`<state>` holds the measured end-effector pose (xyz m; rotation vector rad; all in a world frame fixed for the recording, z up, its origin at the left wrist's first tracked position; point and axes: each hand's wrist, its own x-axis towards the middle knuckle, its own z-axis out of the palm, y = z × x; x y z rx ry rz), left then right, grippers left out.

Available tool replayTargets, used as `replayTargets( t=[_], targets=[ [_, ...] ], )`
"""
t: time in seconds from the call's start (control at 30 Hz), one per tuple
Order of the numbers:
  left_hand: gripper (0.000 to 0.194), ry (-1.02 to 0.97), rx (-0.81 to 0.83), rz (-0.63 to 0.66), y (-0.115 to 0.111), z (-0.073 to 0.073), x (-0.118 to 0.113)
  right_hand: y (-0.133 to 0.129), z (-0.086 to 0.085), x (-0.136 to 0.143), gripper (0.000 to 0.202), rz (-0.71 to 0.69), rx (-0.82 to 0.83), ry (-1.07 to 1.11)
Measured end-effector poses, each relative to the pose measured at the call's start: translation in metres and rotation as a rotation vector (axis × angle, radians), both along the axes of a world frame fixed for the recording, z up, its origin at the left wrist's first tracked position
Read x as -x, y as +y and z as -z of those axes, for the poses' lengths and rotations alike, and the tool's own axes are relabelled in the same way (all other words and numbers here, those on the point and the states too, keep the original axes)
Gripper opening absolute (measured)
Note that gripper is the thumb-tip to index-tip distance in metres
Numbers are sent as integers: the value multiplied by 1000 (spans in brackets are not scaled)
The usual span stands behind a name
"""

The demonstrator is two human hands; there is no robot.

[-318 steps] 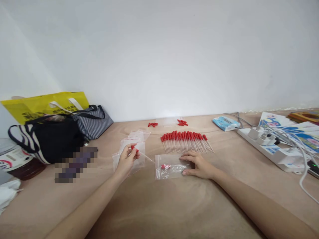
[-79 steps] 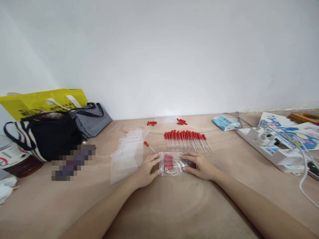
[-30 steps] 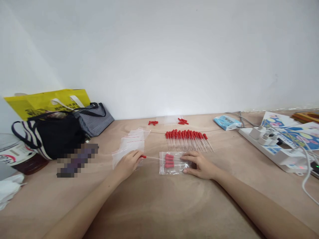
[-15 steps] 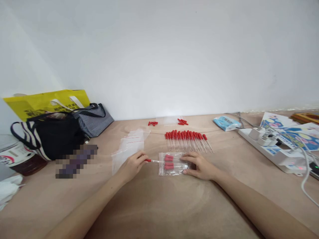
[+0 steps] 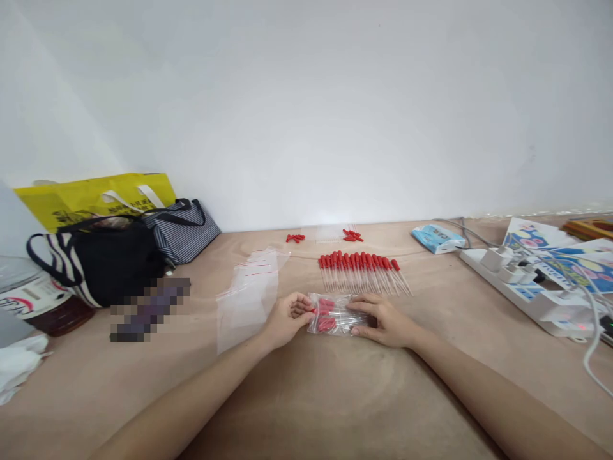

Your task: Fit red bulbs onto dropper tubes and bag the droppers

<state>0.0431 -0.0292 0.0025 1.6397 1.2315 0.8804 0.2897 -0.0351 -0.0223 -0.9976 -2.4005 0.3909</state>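
Bench (image 5: 364, 396): holding dropper row (image 5: 361, 271), likely easing pickup
Left hand (image 5: 290, 316): fingers pinching 1 red bulb (image 5: 313, 311)
Right hand (image 5: 385, 321): fingers lying spread, seemingly steadying clear bag (image 5: 341, 329)

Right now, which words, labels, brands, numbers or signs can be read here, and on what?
None reads clearly enough to quote.
Yellow carrier bag: black characters, too blurred.
Dark-filled plastic bottle: label lettering, too blurred.
Light-blue soft packet: lettering, too small.
Blue-and-white printed sheets: lettering, too blurred.
White plastic power strip: blue markings, too small.
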Motion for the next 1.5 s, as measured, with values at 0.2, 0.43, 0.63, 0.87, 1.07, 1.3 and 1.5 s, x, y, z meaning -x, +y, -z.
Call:
replayTargets(
  t=[0.2, 0.43, 0.63, 0.87, 1.07, 1.3, 1.5],
  targets=[
    [15, 56, -75, 32, 3, 7, -1, 0, 0, 2, 50, 11, 14, 1],
    [9, 123, -121, -21, 3, 11, -3, 0, -4, -7, 46, 80, -19, -16],
    [18, 188, -111, 121, 6, 11, 1, 0, -2, -6, 44, 92, -9, -35],
    [24, 225, -225, -113, 11, 6, 11, 1, 1, -5, 47, 43, 18, 21],
    [38, 393, -223, 137, 14, -9, 6, -2, 1, 7, 47, -42, 11, 12],
    [36, 569, 96, 293, 10, -24, 2, -5, 0, 12, 46, -52, -7, 38],
    [26, 397, 212, 165, 1, -28, 37, -3, 4, 7, 43, -58, -5, 46]
  ],
)
